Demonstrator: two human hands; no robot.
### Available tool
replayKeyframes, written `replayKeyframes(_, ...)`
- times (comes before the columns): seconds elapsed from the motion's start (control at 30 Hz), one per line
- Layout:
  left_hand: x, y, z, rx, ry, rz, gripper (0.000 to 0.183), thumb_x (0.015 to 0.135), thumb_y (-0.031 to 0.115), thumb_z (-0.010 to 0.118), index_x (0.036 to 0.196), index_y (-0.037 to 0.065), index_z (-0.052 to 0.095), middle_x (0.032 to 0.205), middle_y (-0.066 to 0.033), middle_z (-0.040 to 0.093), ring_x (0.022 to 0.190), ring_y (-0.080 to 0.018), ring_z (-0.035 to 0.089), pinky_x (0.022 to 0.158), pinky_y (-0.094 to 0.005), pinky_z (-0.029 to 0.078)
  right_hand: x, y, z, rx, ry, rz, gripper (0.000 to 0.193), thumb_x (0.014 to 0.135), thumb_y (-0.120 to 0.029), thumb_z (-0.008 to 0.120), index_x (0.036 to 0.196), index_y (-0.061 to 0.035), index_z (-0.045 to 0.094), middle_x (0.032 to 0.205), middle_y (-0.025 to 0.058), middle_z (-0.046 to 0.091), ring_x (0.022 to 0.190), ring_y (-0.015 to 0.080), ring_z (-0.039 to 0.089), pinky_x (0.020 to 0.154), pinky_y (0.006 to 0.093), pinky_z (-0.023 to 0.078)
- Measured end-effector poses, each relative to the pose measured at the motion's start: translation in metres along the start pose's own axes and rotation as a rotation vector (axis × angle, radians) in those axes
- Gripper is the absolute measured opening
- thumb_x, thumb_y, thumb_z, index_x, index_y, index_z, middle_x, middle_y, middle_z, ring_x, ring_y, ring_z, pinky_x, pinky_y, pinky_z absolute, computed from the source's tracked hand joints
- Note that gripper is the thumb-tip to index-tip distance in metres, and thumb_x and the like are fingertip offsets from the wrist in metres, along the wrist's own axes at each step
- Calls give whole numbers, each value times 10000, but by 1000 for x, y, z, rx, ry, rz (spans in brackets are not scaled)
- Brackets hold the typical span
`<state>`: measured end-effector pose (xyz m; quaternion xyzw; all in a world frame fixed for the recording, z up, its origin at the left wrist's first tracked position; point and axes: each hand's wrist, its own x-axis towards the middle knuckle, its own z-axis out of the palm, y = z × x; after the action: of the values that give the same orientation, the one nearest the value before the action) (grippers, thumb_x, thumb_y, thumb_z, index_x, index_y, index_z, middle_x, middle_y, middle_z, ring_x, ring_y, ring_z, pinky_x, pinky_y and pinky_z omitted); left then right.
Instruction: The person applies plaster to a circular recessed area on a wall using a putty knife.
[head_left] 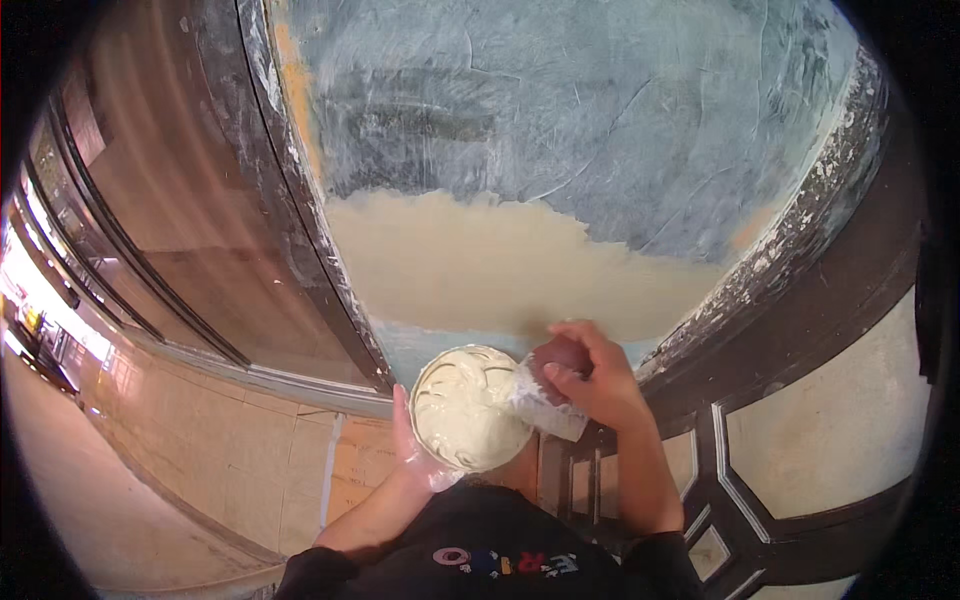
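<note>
My left hand [420, 462] cups a round tub [418, 385] from its left side and below, fingers wrapped against the wall. Thick cream-coloured putty [465, 415] fills it, its surface swirled and scooped. My right hand [605, 375] grips a putty scraper by its reddish-brown handle [563, 358]. The wide scraper blade [548, 408], smeared with pale putty, is at the tub's right rim. Beyond both hands, the wall panel [600, 120] has a band of smooth beige coating [470, 260] across its lower part, under a patchy blue-grey surface.
Dark frame strips with chipped white spots border the panel at the left [285, 150] and right [800, 230]. Glossy brown sliding panels [200, 200] stand to the left, above a tiled floor [240, 440]. A dark lattice door [740, 470] is at the lower right.
</note>
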<state>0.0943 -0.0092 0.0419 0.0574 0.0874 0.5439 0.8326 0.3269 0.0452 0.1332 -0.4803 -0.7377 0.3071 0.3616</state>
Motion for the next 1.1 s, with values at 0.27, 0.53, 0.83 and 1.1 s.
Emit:
replayKeyframes(0.27,-5,-6,-8,-91,-3,-80,890,902,744,289,1485,74,338,1491,-202,391,1333,-407,424,1101,-563,342,22,-19,-1,-176,-78,-39,409,796,-234,721,1159,-91,600,969,151,684,872,319,673,785,384,523)
replayKeyframes(0.53,-7,-1,-12,-214,-80,-159,955,872,790,262,1514,82,279,1524,-187,344,1368,-395,385,1119,-554,316,25,-32,3,-369,-141,-68,380,789,-239,713,1123,-91,608,984,142,689,887,326,666,812,416,503)
replayKeyframes(0.83,-7,-1,-12,-3,50,-138,941,878,780,274,1513,87,282,1523,-178,349,1361,-391,395,1112,-551,328,24,-26,6,-355,-132,-68,382,786,-242,714,1123,-87,621,962,129,695,862,321,671,814,409,497)
replayKeyframes(1.1,0,1,-12,-7,68,-121,890,904,745,264,1486,76,335,1485,-195,401,1325,-398,438,1099,-552,351,20,-16,5,-403,-41,-125,397,785,-213,714,1149,-94,610,990,126,697,901,327,661,854,403,456)
